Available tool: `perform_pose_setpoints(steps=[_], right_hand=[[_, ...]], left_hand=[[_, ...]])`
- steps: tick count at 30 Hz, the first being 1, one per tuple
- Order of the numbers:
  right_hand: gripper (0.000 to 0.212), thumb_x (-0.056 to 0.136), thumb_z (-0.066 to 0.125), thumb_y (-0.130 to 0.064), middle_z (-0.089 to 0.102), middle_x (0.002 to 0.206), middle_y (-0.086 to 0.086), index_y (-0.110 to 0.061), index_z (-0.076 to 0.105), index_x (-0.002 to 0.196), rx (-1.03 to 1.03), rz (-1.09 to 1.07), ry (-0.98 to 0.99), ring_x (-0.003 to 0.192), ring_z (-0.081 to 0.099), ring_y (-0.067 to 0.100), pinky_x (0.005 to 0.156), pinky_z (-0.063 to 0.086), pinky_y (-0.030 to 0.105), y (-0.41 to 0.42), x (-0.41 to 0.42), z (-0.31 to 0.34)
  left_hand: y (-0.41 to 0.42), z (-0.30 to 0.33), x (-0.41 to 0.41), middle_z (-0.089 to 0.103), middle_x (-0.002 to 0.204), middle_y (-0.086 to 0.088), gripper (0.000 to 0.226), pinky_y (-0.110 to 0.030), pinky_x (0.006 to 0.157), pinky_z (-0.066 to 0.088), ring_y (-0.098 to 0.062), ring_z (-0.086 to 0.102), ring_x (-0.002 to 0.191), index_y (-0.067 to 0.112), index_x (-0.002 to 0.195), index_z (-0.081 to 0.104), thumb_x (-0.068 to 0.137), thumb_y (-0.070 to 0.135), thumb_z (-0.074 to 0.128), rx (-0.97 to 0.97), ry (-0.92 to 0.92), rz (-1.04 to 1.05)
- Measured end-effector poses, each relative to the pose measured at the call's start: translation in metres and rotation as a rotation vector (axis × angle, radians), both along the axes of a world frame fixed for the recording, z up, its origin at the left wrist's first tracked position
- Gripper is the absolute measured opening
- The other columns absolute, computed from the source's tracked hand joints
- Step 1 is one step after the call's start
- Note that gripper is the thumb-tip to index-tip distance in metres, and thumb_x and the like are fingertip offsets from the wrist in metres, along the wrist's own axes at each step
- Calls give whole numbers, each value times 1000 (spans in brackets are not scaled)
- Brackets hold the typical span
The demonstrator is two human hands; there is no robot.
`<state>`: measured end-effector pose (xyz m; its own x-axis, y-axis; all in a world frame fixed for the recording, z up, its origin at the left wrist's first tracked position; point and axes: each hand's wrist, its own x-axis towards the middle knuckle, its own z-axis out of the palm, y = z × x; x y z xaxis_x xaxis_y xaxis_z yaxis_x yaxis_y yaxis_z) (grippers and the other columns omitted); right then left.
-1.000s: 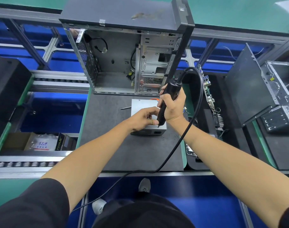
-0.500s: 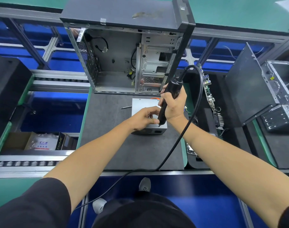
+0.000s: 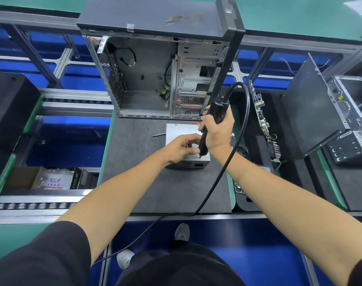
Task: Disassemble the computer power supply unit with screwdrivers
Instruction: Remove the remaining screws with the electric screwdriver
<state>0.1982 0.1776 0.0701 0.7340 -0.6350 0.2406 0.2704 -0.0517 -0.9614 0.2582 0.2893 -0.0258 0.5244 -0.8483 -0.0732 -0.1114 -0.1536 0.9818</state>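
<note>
A grey metal power supply unit (image 3: 179, 130) lies flat on the dark mat (image 3: 139, 182) in the middle of the bench. My right hand (image 3: 216, 133) grips a black corded electric screwdriver (image 3: 214, 118) held nearly upright, its tip down on the unit's near right corner. My left hand (image 3: 181, 148) rests on the unit's top beside the tip, with thumb and fingers curled close around the lower end of the tool. The near side of the unit faces me with a dark socket.
An open, emptied computer case (image 3: 161, 65) stands behind the unit. A loose screwdriver bit (image 3: 158, 134) lies on the mat to the left. A motherboard (image 3: 262, 120) stands on edge at the right, beside another case (image 3: 328, 112). Cardboard boxes (image 3: 44, 178) sit lower left.
Almost nothing differs. Both hands and the screwdriver stay on the unit's near right corner; the view has shifted very slightly.
</note>
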Motion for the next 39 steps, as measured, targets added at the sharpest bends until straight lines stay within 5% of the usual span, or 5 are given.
perform_pose_setpoints(steps=[4, 10, 14, 18, 39], right_hand=[[17, 80, 55, 3, 51, 68, 9, -3, 51, 96, -4, 0, -21, 42, 46, 22, 44, 43, 33, -3, 1, -1], [16, 80, 56, 3, 49, 69, 16, 3, 51, 95, -5, 10, -22, 42, 46, 23, 44, 43, 33, -4, 1, -3], [17, 78, 56, 2, 53, 64, 3, -7, 50, 91, 31, 21, -32, 39, 45, 22, 43, 41, 32, -5, 2, -3], [17, 78, 56, 2, 52, 65, 4, -9, 49, 90, 36, 36, -32, 39, 45, 22, 43, 40, 31, -3, 2, -2], [22, 77, 56, 4, 53, 67, 6, -6, 51, 95, -9, 12, -7, 43, 46, 24, 46, 45, 31, -1, 1, -10]], left_hand=[[-1, -1, 1, 73, 114, 12, 38, -55, 103, 43, -8, 64, 109, 34, 116, 68, 90, 6, 69, -5, 4, -3], [1, 3, -1, 72, 107, 20, 37, -36, 81, 43, 6, 62, 90, 38, 114, 68, 90, 10, 70, -11, 6, -12], [-1, 4, -2, 72, 109, 20, 33, -28, 88, 43, 1, 63, 99, 31, 114, 69, 88, 12, 71, -15, 31, -17], [0, 2, 0, 73, 112, 10, 32, -42, 104, 46, -9, 65, 108, 22, 116, 69, 87, 9, 72, -21, 41, -17], [1, -1, -1, 73, 114, 0, 33, -60, 105, 42, -27, 65, 113, 17, 120, 67, 91, 2, 68, 2, -16, -7]])
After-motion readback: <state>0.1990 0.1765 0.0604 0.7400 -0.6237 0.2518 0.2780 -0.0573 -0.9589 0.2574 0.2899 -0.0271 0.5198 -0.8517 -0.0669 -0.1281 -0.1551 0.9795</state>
